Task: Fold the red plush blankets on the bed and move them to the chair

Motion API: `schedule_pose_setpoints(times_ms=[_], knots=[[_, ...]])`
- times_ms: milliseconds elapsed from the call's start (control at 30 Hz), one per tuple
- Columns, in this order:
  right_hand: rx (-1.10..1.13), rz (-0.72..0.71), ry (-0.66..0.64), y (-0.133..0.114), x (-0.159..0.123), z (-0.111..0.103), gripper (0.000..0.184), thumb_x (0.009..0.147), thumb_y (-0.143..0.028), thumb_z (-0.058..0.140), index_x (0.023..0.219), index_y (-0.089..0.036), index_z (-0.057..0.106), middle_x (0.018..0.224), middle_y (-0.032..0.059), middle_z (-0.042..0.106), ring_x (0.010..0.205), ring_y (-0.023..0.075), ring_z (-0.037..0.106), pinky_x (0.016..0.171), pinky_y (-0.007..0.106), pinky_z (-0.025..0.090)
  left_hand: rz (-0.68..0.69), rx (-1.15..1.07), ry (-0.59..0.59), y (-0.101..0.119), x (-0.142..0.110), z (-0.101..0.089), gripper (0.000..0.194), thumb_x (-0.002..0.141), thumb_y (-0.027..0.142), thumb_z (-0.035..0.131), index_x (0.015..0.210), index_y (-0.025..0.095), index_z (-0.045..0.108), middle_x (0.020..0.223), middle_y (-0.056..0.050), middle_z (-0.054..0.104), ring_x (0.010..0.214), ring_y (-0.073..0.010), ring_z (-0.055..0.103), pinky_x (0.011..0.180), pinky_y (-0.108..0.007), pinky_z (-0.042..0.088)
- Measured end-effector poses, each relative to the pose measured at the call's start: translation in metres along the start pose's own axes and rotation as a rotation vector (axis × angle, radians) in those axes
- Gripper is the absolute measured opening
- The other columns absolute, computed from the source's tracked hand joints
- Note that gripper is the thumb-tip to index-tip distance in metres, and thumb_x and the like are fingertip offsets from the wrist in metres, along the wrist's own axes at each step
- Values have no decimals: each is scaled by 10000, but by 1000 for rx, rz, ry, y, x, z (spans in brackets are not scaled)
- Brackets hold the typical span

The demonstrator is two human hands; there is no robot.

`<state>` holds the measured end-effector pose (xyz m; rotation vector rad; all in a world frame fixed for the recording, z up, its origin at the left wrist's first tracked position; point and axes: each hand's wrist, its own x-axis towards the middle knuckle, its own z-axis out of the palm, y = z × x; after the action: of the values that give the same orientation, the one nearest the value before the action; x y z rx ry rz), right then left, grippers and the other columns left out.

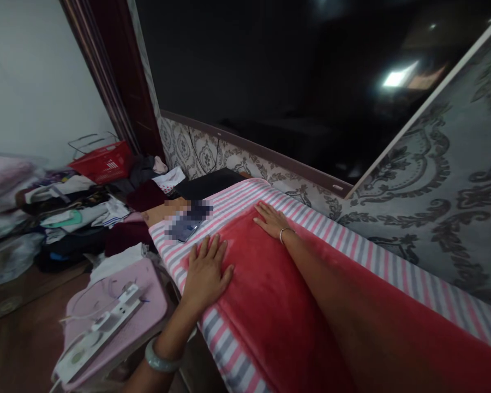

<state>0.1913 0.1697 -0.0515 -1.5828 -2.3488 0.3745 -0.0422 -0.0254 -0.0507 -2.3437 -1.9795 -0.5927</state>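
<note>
1. Leftmost, mixed clothes (77, 215) lie heaped, with a red basket (106, 162) among them at the back.
2. Nearer, a power strip (123, 309) rests on a pink stool (153, 278), beside the left edge of the bench (175, 251).
3. A partly blurred phone (189, 232) lies near the bench's far left corner, on its striped cover (352, 240).
4. The left hand (204, 275) is released and flat, palm down, fingers spread over the far left corner of the red cloth (265, 273).
5. The cloth lies lengthwise along the bench, its far edge short of the bench's far end, with stripes showing on both sides. It looks soft, limp and plush, probably light for its size and not fragile; it would likely sag if lifted by one point. The two far corners seem the best holds, pinched between thumb and fingers.
6. The right hand (272, 221) is also released, resting flat at the cloth's far right corner, gripping nothing.
</note>
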Motion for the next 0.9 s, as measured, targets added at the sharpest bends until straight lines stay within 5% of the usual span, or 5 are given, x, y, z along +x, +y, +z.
schedule_pose_setpoints(times_ms=[267,433,700,900], knots=[[-205,65,-133,-17,-3,-17,657,1045,-604,299,1638,-334,220,1721,-7,119,1580,251,111,1246,571,211,-21,110,-63,6,1,-8,608,979,456,489,1525,191,491,1637,-110,370,1527,-363,307,1221,-591,275],[-265,162,-171,-27,-26,-47,639,1057,-568,231,1648,-333,173,1719,21,150,1576,296,133,1228,631,204,-24,176,-101,9,4,-16,617,992,483,447,1534,190,478,1636,-122,379,1519,-367,320,1204,-588,297],[-331,207,-74,42,-169,-72,651,1050,-573,255,1638,-292,246,1716,59,155,1575,322,122,1230,610,219,22,187,-62,10,9,-15,626,989,477,439,1521,149,488,1630,-171,377,1495,-397,344,1185,-584,297],[-315,130,-76,75,-195,-60,601,1058,-524,248,1632,-346,244,1706,31,204,1562,313,188,1200,592,307,31,200,-34,6,11,-13,616,988,470,433,1521,165,489,1621,-167,396,1484,-392,363,1169,-581,318]])
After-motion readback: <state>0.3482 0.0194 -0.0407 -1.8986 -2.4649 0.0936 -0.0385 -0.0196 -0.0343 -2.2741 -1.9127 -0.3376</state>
